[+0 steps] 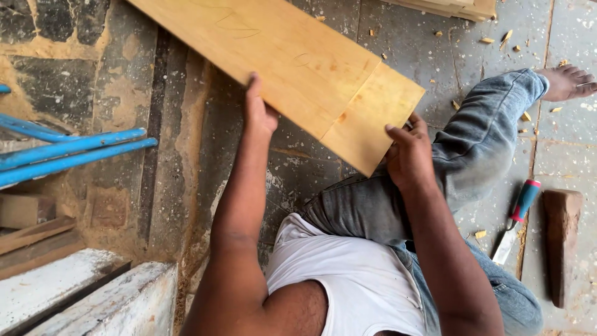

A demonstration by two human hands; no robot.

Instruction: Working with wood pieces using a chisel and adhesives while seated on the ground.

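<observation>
A long pale wooden plank [292, 56] runs from the top left down to the middle of the head view, with pencil marks on its face and a shallower stepped section at its near end. My left hand [258, 112] grips the plank's lower long edge. My right hand [407, 152] holds the near end corner from below, thumb on the end face. The plank's end hangs above my bent right leg in grey jeans [460, 162]. The far end of the plank is out of view.
A chisel [517, 218] with a red and teal handle lies on the stone floor at right, beside a brown wooden block [563, 239]. Blue metal bars [68, 152] and wood offcuts [31, 230] sit at left. Wood chips scatter the floor near my bare foot [569, 81].
</observation>
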